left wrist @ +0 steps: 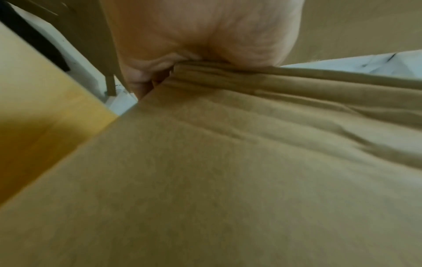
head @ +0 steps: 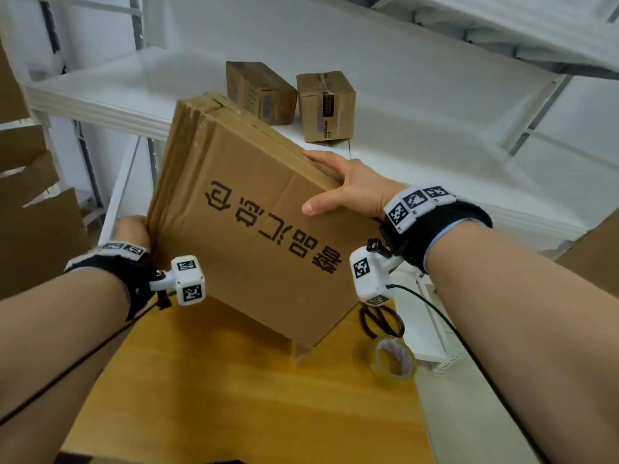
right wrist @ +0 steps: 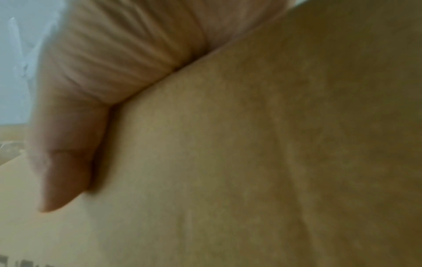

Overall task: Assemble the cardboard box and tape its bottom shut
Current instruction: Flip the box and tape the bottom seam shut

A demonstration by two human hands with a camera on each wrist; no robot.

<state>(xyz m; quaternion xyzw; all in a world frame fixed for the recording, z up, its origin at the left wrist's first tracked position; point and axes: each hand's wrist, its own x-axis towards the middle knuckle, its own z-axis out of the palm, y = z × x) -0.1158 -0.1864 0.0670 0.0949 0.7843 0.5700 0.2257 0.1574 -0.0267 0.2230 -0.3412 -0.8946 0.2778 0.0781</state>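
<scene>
A flattened cardboard box [head: 254, 212] with black printed characters is held tilted above the yellow table [head: 234, 396], one corner pointing down. My left hand [head: 132, 231] grips its left edge, with the fingers hidden behind the board. My right hand [head: 345, 187] grips the right edge, thumb on the printed face. The left wrist view shows my palm [left wrist: 205, 36] against the folded cardboard [left wrist: 228, 171]. In the right wrist view my thumb [right wrist: 66, 162] presses the board [right wrist: 251, 162]. A roll of clear tape [head: 395, 361] lies on the table at the right.
Black-handled scissors [head: 382, 321] lie beside the tape. Two small taped cartons [head: 261, 92] [head: 326, 105] stand on the white shelf [head: 100, 92] behind. More brown cardboard [head: 30, 209] leans at the left, and another piece shows at the right edge.
</scene>
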